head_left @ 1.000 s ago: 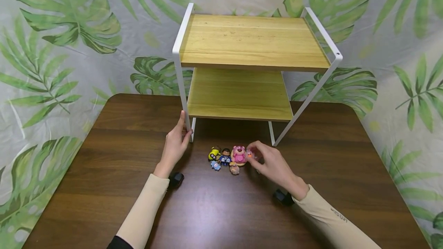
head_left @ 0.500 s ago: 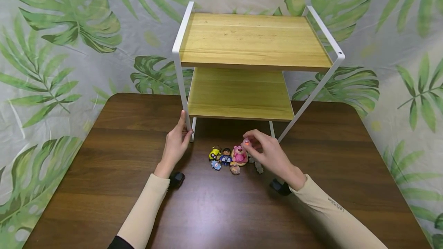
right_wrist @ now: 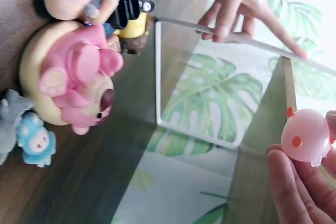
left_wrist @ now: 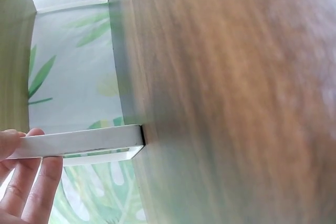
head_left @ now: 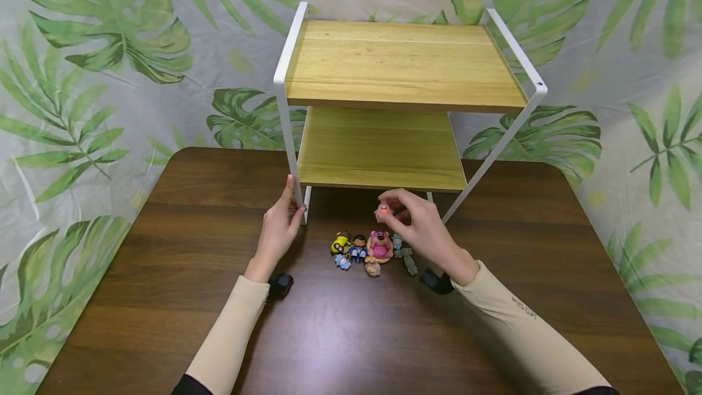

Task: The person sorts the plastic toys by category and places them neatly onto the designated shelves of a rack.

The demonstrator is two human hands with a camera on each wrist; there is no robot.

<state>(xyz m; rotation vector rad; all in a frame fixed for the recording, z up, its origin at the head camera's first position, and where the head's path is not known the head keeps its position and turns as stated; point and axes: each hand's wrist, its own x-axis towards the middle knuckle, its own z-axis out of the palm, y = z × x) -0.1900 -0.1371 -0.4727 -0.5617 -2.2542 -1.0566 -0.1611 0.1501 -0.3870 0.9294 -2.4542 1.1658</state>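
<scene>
Thumb and fingertips of my right hand [head_left: 430, 233] pinch a small pink toy figurine [head_left: 382, 210] with orange spots, raised in front of the lower shelf. In the right wrist view, the pale pink toy [right_wrist: 304, 136] shows its rounded body. My left hand [head_left: 276, 227] grips the white front leg [left_wrist: 100, 139] of the shelf rack at its left side, thumb on one face and fingers on the other. Below the right hand sits a pink bear figurine [head_left: 379, 247]. Left of it are a dark-haired figurine [head_left: 358, 250] and a yellow one [head_left: 340, 242].
A two-tier rack with a wooden top shelf [head_left: 400, 66] and lower shelf [head_left: 378, 151] stands on the brown table [head_left: 340, 334]. Near the bear lie a light-blue toy [right_wrist: 37, 140], grey toys [head_left: 409, 264], a beige toy [head_left: 372, 267] and a blue toy [head_left: 342, 262].
My right hand has lifted the pink toy from beside the bear, moving it up and slightly left. The light-blue and grey toys now show. My left hand stays on the leg.
</scene>
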